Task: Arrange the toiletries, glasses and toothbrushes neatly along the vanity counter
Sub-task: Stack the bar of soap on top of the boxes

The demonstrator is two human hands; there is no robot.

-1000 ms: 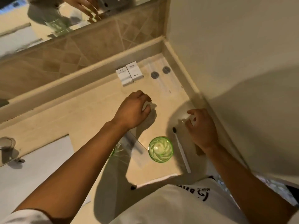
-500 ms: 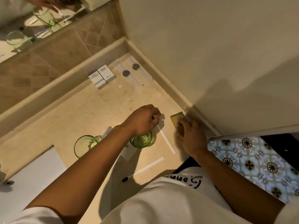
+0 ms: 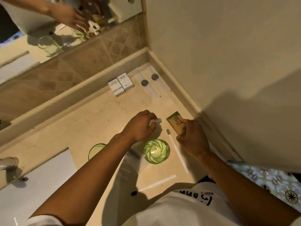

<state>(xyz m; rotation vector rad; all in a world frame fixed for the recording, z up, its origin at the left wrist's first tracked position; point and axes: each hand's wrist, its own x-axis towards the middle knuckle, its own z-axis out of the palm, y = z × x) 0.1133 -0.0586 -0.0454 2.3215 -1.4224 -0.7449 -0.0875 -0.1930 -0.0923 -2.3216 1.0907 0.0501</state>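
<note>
My right hand (image 3: 193, 141) grips a small tan and green box (image 3: 175, 122), tilted just above the counter (image 3: 91, 121) near the right wall. My left hand (image 3: 140, 126) rests with curled fingers on the counter left of the box; a pale patch shows between thumb and fingers, and I cannot tell whether it holds anything. One green glass (image 3: 155, 151) stands upright below my left hand. Another green glass (image 3: 96, 150) is partly hidden by my left arm. A white toothbrush (image 3: 176, 150) lies beside the first glass. A second toothbrush (image 3: 156, 183) lies near the front edge.
Two white boxes (image 3: 121, 84) sit side by side against the back ledge, with two dark round discs (image 3: 144, 82) to their right. The white sink basin (image 3: 40, 185) and a tap (image 3: 8, 162) are at left. A mirror (image 3: 48, 30) rises behind; patterned floor (image 3: 268, 180) lies beyond the counter's end.
My right hand has brought the tan and green box away from the wall corner and further back. My left hand has left the toothbrush and glass and moved back on the counter.
</note>
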